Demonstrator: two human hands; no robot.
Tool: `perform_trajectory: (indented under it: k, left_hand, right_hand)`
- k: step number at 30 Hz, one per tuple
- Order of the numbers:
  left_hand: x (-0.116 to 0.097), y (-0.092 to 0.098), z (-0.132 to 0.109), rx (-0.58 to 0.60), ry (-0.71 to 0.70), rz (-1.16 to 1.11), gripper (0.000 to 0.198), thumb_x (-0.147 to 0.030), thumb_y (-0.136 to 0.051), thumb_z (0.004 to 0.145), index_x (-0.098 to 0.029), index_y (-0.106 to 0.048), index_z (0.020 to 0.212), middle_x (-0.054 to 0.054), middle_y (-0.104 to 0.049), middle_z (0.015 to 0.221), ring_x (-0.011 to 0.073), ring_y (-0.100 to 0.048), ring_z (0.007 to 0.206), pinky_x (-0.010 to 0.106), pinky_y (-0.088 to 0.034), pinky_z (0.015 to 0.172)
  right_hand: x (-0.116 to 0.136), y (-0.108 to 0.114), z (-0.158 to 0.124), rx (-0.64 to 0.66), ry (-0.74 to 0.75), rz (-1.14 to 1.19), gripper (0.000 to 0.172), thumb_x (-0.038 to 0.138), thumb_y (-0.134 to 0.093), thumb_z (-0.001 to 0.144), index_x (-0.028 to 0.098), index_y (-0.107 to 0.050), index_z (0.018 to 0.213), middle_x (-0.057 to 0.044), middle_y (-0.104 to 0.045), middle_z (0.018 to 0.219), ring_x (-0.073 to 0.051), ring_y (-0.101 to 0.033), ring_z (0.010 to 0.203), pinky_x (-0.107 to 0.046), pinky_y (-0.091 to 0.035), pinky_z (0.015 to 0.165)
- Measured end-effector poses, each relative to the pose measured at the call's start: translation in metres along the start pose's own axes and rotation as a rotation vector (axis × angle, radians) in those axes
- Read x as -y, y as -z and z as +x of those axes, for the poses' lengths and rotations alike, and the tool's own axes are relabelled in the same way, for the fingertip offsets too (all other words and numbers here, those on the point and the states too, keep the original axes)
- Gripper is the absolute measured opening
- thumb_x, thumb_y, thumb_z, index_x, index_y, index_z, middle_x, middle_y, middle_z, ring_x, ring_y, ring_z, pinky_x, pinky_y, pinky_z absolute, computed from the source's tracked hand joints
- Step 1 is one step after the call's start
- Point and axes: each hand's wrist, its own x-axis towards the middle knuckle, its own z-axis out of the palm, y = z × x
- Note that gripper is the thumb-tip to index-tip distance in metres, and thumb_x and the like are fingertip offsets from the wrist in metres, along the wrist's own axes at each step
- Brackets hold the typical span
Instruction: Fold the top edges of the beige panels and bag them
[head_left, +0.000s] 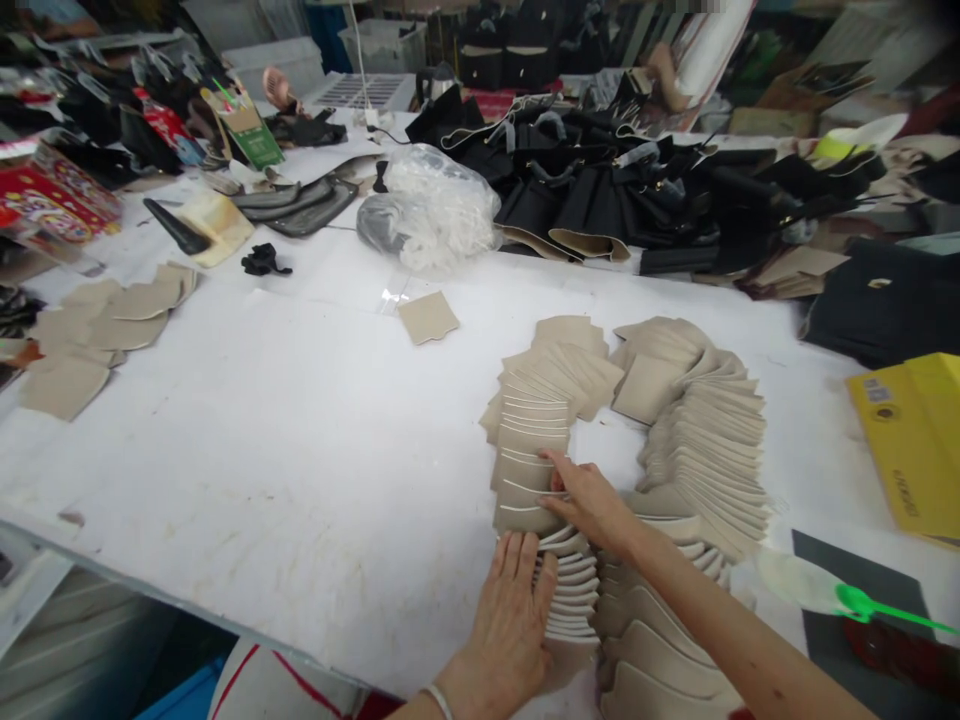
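Lies right of centre on the white table (285,430), with broad open room leftward to the table's near edge; allows only a narrow gap between the left row of beige pieces (531,430) and a second row (709,440), with black bags (592,190) beyond. Runs lengthwise from near to far, bending right at the far end, pale edges crosswise. Rests left hand (514,625) over near pieces, fingers extended; cannot tell of any hold beneath. Touches the row's right side with right hand (592,500), thumb and forefinger parted, unclosed on any piece.
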Motion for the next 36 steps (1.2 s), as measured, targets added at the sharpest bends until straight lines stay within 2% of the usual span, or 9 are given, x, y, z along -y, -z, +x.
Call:
perform_trajectory:
  k: [3, 7, 12, 17, 23, 27, 30, 33, 36]
  left_hand:
    - [-0.002, -0.004, 0.001, -0.006, 0.020, 0.027, 0.099, -0.032, -0.083, 0.060, -0.015, -0.035, 0.145, 0.021, -0.032, 0.154, 0.0392, -0.026, 0.143, 0.059, -0.025, 0.117]
    - [-0.003, -0.007, 0.004, -0.009, 0.037, 0.020, 0.100, -0.038, -0.083, 0.061, -0.016, -0.035, 0.146, 0.021, -0.030, 0.154, 0.0384, -0.023, 0.144, 0.059, -0.024, 0.118]
    - [-0.003, -0.009, 0.011, -0.025, 0.086, 0.027, 0.106, -0.043, -0.086, 0.054, -0.016, -0.037, 0.144, 0.022, -0.029, 0.155, 0.0400, -0.022, 0.144, 0.061, -0.021, 0.118]
    - [-0.002, -0.002, 0.010, -0.009, 0.057, -0.006, 0.100, -0.041, -0.083, 0.062, -0.015, -0.035, 0.146, 0.022, -0.031, 0.154, 0.0382, -0.024, 0.144, 0.059, -0.022, 0.118]
    - [-0.002, 0.003, 0.009, -0.007, 0.049, -0.001, 0.098, -0.040, -0.081, 0.065, -0.014, -0.035, 0.147, 0.025, -0.030, 0.154, 0.0410, -0.024, 0.144, 0.061, -0.025, 0.116]
    - [-0.001, 0.002, 0.010, 0.000, 0.049, -0.015, 0.098, -0.043, -0.081, 0.065, -0.014, -0.035, 0.147, 0.025, -0.029, 0.154, 0.0409, -0.023, 0.144, 0.060, -0.024, 0.117]
    - [0.000, -0.002, 0.010, 0.005, 0.055, -0.013, 0.099, -0.043, -0.082, 0.064, -0.014, -0.035, 0.147, 0.026, -0.028, 0.154, 0.0418, -0.022, 0.144, 0.062, -0.024, 0.116]
    - [0.001, -0.009, 0.010, 0.009, 0.055, -0.006, 0.101, -0.043, -0.081, 0.063, -0.014, -0.033, 0.148, 0.026, -0.026, 0.155, 0.0431, -0.020, 0.144, 0.064, -0.023, 0.115]
    - [0.003, -0.013, 0.011, 0.013, 0.052, -0.013, 0.104, -0.044, -0.081, 0.064, -0.014, -0.031, 0.149, 0.026, -0.024, 0.156, 0.0443, -0.018, 0.144, 0.066, -0.022, 0.115]
  right_hand:
    - [0.001, 0.004, -0.004, -0.014, 0.040, -0.019, 0.036, 0.020, -0.061, 0.087, 0.019, -0.052, 0.122, -0.005, -0.065, 0.099, -0.022, -0.063, 0.092, -0.038, -0.043, 0.085]
    - [0.004, 0.015, -0.005, -0.087, 0.071, -0.075, 0.029, 0.021, -0.067, 0.082, 0.024, -0.061, 0.110, -0.011, -0.057, 0.120, -0.028, -0.055, 0.110, -0.043, -0.042, 0.089]
    - [0.003, 0.023, 0.004, -0.152, 0.120, -0.164, 0.024, 0.020, -0.076, 0.075, 0.024, -0.066, 0.095, -0.013, -0.027, 0.153, -0.036, -0.028, 0.138, -0.059, -0.023, 0.108]
    - [0.000, 0.021, 0.012, -0.142, 0.147, -0.230, 0.025, 0.022, -0.079, 0.073, 0.024, -0.066, 0.093, -0.015, -0.035, 0.148, -0.037, -0.025, 0.140, -0.065, -0.012, 0.111]
    - [0.003, 0.022, 0.012, -0.128, 0.158, -0.276, 0.025, 0.022, -0.077, 0.075, 0.024, -0.065, 0.098, -0.016, -0.041, 0.145, -0.036, -0.028, 0.139, -0.066, -0.011, 0.111]
    - [0.002, 0.023, 0.015, -0.113, 0.154, -0.275, 0.024, 0.023, -0.076, 0.077, 0.024, -0.065, 0.099, -0.014, -0.048, 0.137, -0.036, -0.033, 0.135, -0.066, -0.010, 0.111]
    - [0.002, 0.024, 0.018, -0.098, 0.143, -0.258, 0.023, 0.024, -0.076, 0.076, 0.024, -0.065, 0.097, -0.011, -0.056, 0.122, -0.034, -0.045, 0.122, -0.065, -0.010, 0.111]
    - [0.000, 0.024, 0.021, -0.073, 0.135, -0.226, 0.040, 0.022, -0.074, 0.075, 0.021, -0.059, 0.112, -0.010, -0.058, 0.115, -0.029, -0.052, 0.112, -0.057, -0.022, 0.111]
    - [-0.002, 0.024, 0.026, -0.040, 0.125, -0.190, 0.082, 0.020, -0.072, 0.075, 0.017, -0.029, 0.144, -0.014, -0.055, 0.127, -0.028, -0.052, 0.115, -0.043, -0.041, 0.098]
